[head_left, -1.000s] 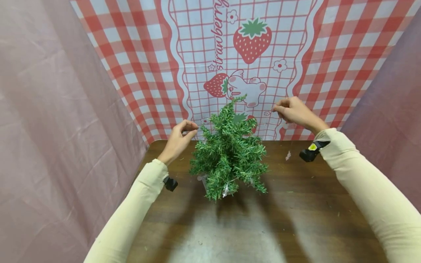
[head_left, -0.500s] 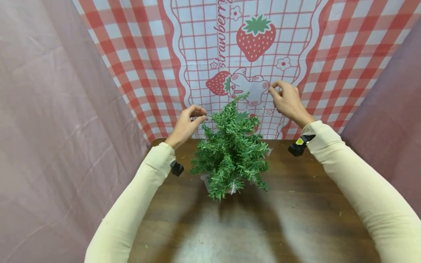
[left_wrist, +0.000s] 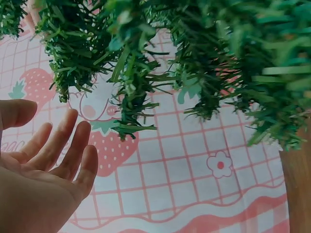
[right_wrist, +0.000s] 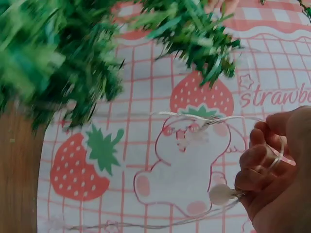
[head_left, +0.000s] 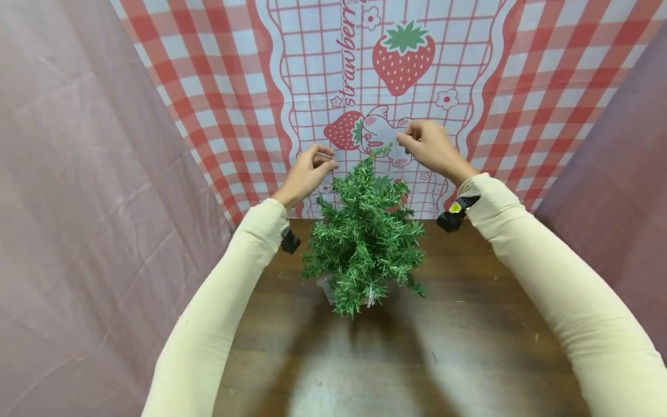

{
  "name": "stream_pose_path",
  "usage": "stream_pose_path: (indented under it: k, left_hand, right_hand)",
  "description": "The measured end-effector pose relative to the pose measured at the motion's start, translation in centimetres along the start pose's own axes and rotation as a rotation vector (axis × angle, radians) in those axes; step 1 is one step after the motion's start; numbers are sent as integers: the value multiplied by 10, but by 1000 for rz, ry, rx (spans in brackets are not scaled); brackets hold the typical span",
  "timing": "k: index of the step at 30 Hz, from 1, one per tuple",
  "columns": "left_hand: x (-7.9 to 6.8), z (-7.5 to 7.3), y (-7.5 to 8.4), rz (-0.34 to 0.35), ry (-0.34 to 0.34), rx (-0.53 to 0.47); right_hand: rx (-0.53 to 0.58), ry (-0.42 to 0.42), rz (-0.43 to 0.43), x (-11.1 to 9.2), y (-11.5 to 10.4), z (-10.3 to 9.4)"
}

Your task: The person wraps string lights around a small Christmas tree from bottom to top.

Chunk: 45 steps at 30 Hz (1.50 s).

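A small green artificial Christmas tree (head_left: 362,243) stands upright in the middle of the table. At its upper left, my left hand (head_left: 307,174) has relaxed fingers, and the left wrist view shows nothing held in its palm (left_wrist: 39,194). My right hand (head_left: 429,145) is just right of the tree's tip. In the right wrist view its curled fingers and thumb pinch a thin pale string-light wire (right_wrist: 184,115). That wire runs across to the branches, and a white ball bulb (right_wrist: 221,194) hangs by the fingers. Branches hide where the wire goes on the tree.
A brown wooden table (head_left: 484,347) carries small green scraps. Behind the tree hangs a red-and-white strawberry cloth (head_left: 312,69), with pink curtains (head_left: 78,231) at both sides. A glossy clear or whitish bit (head_left: 371,296) shows at the tree's lower front.
Both hands have risen. The right has moved left to the tree's tip; the left has moved up and right, with its thumb and fingers now apart. A small pale piece right of the tree has gone from sight.
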<state>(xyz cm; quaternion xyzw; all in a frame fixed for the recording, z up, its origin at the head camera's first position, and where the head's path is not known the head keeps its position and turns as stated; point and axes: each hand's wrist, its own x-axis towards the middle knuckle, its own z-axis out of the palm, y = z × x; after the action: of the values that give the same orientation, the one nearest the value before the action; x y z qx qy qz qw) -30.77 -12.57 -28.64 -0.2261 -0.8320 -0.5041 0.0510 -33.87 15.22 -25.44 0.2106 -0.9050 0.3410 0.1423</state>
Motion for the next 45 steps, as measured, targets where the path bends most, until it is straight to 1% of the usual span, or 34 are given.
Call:
stream_pose_path:
  k: [1,3,5,7,10,11,14,16,18,21,24,26,28,30,32,34,36,38,41,45]
  left_hand:
    - [3,0,1,-12,-6,1]
    - [9,0,3,-21,-14,-8]
    - [15,2,5,-28,-29,-29]
    - [21,4,8,-21,-54,-39]
    - [27,9,13,3,-111,25]
    - [30,11,15,19,-133,49]
    - [34,15,21,46,-193,114]
    - [37,17,24,51,-219,111]
    - [38,20,25,51,-229,127]
    - [39,23,23,57,-220,145]
    - [40,27,22,94,-194,162]
    - [41,29,22,118,-161,176]
    - [41,30,22,135,-116,191]
    - [40,30,22,139,-64,216]
    - [39,27,20,137,-17,241]
    - [37,25,17,144,7,255]
    - [35,23,13,153,17,267]
    - [33,20,9,152,16,266]
    - [27,16,3,131,9,257]
    - [21,12,1,118,-3,265]
  right_hand:
    - [32,-36,4,3,-2,2]
    - [123,-126,39,9,-6,4]
    - [227,-238,100,16,-11,5]
    - [336,-343,170,21,-16,5]
    - [449,-478,243,28,-24,4]
    - [474,-514,259,29,-26,4]
    - [517,-595,270,32,-32,4]
    - [533,-628,266,32,-34,3]
    - [538,-647,261,31,-34,2]
    - [533,-657,252,29,-35,0]
    - [466,-639,224,27,-37,-2]
    - [376,-591,197,25,-38,-3]
    - [253,-529,145,24,-39,-4]
    - [158,-464,97,22,-38,-4]
    - [105,-424,51,21,-37,-4]
    - [94,-408,24,18,-34,-4]
    - [113,-407,22,14,-30,-4]
    - [131,-397,41,10,-25,-5]
    - [139,-373,88,4,-18,-6]
    - [129,-357,121,-2,-13,-9]
